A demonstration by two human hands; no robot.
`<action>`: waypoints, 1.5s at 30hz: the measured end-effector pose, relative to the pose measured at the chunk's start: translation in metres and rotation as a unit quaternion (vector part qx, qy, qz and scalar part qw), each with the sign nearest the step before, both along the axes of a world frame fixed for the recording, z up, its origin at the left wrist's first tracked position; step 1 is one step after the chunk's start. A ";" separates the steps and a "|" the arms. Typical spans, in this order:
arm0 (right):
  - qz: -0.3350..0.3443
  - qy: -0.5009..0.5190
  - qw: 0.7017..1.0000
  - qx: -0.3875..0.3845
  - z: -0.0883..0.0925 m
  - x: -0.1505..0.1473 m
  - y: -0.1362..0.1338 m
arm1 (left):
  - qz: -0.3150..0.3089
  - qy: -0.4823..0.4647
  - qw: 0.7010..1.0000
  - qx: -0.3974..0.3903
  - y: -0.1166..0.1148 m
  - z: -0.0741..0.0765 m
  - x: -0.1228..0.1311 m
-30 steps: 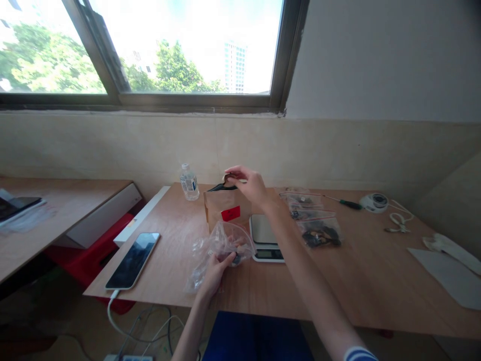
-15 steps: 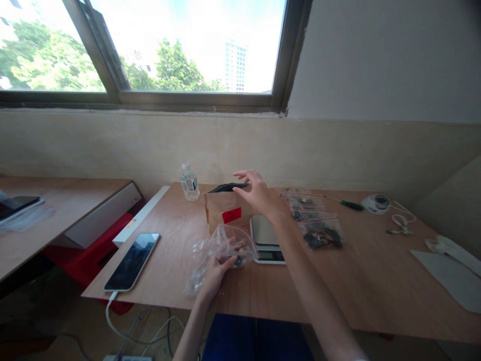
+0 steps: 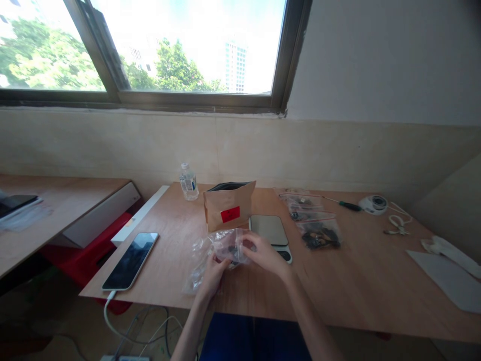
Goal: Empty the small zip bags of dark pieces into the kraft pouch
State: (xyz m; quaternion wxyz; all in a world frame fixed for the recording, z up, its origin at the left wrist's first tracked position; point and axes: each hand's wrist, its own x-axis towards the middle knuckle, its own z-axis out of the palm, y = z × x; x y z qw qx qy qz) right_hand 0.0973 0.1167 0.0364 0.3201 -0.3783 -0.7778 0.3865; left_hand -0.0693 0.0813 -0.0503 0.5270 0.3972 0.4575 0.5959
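A crumpled clear plastic bag (image 3: 210, 253) with small dark pieces inside lies near the front of the wooden table (image 3: 361, 281). My left hand (image 3: 213, 271) grips its lower edge. My right hand (image 3: 265, 254) pinches the bag's right side, fingers at its opening. Just behind stands a brown paper pouch (image 3: 228, 204) with a red label and an open black top. A small digital scale (image 3: 271, 233) sits to the right of the bag, partly behind my right hand.
A phone (image 3: 131, 259) on a white cable lies at the front left. A water bottle (image 3: 188, 182) stands at the back. Several clear zip bags (image 3: 316, 220), a screwdriver (image 3: 343, 203), a white round device (image 3: 373, 203) and white sheets (image 3: 447, 273) lie to the right.
My right hand has left the top of the brown pouch and come down onto the plastic bag. The pouch stands alone with its top open. My left hand stayed on the bag.
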 end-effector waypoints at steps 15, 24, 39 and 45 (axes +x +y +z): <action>-0.032 0.137 0.974 -0.178 -0.024 -0.002 0.003 | -0.060 -0.123 0.991 -0.007 -0.005 0.016 0.003; -0.079 0.249 0.946 -0.191 -0.020 -0.006 0.011 | -0.052 -0.084 0.995 -0.008 -0.003 0.011 0.004; -0.149 0.224 0.957 -0.107 -0.029 -0.035 0.011 | -0.052 -0.093 0.994 0.001 -0.002 0.014 0.003; -0.110 0.195 0.961 -0.165 -0.045 -0.035 0.012 | -0.038 -0.060 0.997 0.013 -0.003 0.013 0.004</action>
